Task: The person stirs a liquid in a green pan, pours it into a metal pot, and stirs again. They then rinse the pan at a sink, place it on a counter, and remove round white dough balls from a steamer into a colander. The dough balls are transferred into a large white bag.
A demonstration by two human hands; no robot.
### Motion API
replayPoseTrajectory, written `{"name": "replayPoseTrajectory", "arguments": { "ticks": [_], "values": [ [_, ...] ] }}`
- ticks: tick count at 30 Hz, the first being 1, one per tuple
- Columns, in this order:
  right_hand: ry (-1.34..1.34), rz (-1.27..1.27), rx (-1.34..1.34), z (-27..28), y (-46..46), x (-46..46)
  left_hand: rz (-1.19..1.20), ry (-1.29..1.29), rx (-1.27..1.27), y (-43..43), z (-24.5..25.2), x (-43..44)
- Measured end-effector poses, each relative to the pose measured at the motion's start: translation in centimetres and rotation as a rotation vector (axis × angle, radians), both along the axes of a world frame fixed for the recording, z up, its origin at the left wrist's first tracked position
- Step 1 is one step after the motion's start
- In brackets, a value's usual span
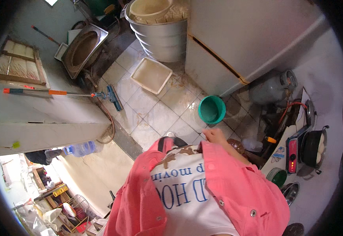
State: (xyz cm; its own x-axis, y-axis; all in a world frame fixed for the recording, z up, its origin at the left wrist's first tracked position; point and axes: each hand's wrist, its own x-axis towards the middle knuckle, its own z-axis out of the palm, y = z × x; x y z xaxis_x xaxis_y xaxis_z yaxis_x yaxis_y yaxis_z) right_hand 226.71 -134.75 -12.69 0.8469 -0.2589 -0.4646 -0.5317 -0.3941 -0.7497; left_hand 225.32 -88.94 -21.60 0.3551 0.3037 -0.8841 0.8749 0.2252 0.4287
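My right hand [214, 136] hangs in front of my body, its fingers partly curled and blurred. Whether it holds anything is not clear. Just beyond it on the tiled floor stands a teal plastic bucket [211, 109], which seems to have liquid in it; I see a gap between hand and rim. My left hand is out of view, and the pink jacket [142, 183] covers that side. Farther ahead, a shallow white plastic basin [152, 75] rests on the tiles. To its left, a squeegee-type floor mop [114, 98] has its long handle leaning toward the wall.
Ahead stand large stacked metal steamers [162, 38] and a refrigerator [218, 44]. At right are a gas cylinder [273, 87] and a dark pot [311, 149] on an electric cooker [292, 155]. A hose [108, 115] and a water jug [81, 148] lie at left.
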Motion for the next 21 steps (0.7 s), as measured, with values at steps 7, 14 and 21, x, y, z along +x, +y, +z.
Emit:
{"name": "replayPoseTrajectory", "arguments": {
  "ticks": [7,14,21],
  "values": [
    [-0.4,0.164,-0.192,-4.8,3.6,12.3,0.279,-0.029,0.07,7.6,1.8,3.6],
    [-0.295,-0.071,0.066,-4.5,0.0,30.6,0.457,-0.085,0.127,9.4,3.4,10.3],
    [-0.193,-0.378,0.537,-2.2,-5.7,58.6,0.583,-0.127,0.168,4.9,5.4,17.8]
  ]
}}
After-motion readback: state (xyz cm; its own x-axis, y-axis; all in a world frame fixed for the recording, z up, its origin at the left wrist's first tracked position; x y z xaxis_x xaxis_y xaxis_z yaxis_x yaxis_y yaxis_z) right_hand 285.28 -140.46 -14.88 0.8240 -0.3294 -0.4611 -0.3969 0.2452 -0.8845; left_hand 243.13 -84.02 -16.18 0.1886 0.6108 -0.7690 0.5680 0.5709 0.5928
